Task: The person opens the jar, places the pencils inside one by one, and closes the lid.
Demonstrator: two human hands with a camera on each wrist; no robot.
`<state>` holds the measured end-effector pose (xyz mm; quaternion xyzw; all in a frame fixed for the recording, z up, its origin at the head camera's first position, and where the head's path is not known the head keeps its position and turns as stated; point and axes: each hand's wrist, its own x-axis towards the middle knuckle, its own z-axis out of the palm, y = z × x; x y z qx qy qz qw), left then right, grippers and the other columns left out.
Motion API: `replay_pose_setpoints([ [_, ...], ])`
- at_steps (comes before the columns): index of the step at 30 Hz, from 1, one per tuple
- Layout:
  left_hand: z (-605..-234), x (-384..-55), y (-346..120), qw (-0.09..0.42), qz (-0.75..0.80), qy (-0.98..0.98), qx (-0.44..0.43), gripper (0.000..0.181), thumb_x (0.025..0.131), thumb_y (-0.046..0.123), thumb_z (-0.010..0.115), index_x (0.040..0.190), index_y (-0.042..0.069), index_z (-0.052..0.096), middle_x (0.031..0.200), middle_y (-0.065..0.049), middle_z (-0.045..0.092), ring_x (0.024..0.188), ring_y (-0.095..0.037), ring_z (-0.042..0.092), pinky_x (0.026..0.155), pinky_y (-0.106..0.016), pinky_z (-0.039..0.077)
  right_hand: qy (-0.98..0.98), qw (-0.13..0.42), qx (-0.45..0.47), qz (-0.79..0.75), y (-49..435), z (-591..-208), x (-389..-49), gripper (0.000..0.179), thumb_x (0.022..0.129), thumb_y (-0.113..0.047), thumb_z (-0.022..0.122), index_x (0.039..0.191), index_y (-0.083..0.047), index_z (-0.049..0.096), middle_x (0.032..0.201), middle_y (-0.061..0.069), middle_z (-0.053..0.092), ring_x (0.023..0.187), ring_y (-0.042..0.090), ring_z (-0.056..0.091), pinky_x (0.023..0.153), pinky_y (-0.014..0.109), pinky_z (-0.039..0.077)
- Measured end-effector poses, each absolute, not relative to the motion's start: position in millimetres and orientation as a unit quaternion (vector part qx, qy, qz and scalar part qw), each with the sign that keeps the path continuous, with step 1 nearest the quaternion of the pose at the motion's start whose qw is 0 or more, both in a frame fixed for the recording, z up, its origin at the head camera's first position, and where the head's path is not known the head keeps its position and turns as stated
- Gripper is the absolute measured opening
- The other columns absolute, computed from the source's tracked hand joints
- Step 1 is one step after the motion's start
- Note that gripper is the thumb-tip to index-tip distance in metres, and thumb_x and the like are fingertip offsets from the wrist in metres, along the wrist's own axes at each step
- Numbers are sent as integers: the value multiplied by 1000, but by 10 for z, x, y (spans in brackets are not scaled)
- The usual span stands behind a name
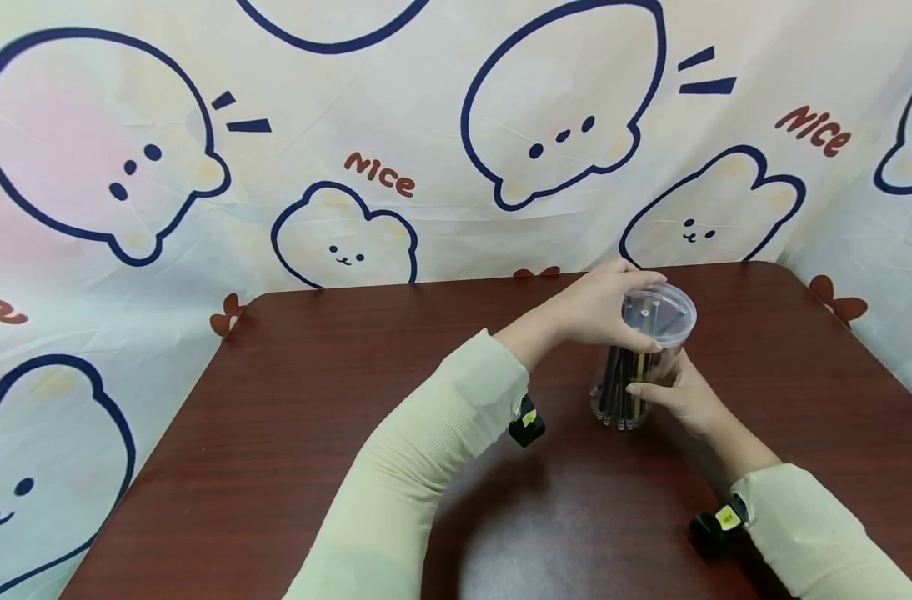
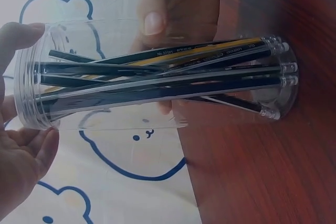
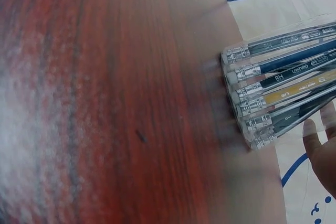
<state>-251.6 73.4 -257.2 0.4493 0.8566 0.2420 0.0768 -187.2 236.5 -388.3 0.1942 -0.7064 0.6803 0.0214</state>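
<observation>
A tall clear plastic jar stands nearly upright, slightly tilted, over the right part of the table. Several pencils, mostly dark and one yellow, lean inside it with their eraser ends down at the base. My left hand grips the clear round lid at the top, thumb on the near side and fingers on the far side. Lower down, my right hand holds the jar's body from the right; part of that hand shows behind the clear wall in the left wrist view. Whether the base touches the table I cannot tell.
The dark red-brown wooden table extends to the left and in front of the jar. A pale cloth printed with cartoon bears hangs behind the table and along its sides.
</observation>
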Motion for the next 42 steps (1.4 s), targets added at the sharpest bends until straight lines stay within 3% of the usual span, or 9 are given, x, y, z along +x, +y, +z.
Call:
replay_pose_setpoints([
  [8,-2566,-2480,749,71,231,866,437,77,64,41,72,129,18,39,112,2,40,92,-5,40,69,-11,38,-699,17,212,683,2364,-3893,-1866,62,76,13,52,122,-18,25,114,-4,43,100,4,45,76,17,41],
  [19,-2595,-2472,754,79,252,870,417,77,64,43,71,128,17,39,110,2,39,90,-5,41,70,-12,39,-703,8,202,681,2364,-3900,-1852,62,77,11,53,122,-18,24,111,-7,45,93,3,49,70,19,44],
  [28,-2613,-2557,739,121,281,845,438,73,65,37,72,128,18,40,113,3,38,93,-5,42,73,-13,38,-709,15,202,675,2373,-3891,-1867,62,76,11,53,123,-16,23,115,-6,41,98,2,45,72,18,43],
  [33,-2593,-2624,700,184,300,813,463,72,69,31,70,131,21,35,121,2,33,99,-7,38,77,-16,37,-713,17,202,671,2378,-3898,-1873,63,77,10,54,125,-16,22,116,-5,38,100,2,43,75,16,41],
  [37,-2565,-2604,709,206,294,814,457,70,75,36,63,134,23,28,129,2,24,104,-7,34,81,-19,36,-712,15,203,672,2379,-3904,-1870,62,76,11,53,123,-17,23,110,-5,44,93,3,48,70,18,43],
  [42,-2583,-2560,761,158,300,837,429,70,73,44,63,132,24,32,122,5,28,102,-4,31,79,-18,35,-716,22,198,669,2385,-3894,-1882,51,75,13,53,111,-16,31,90,-5,53,76,5,53,59,21,45],
])
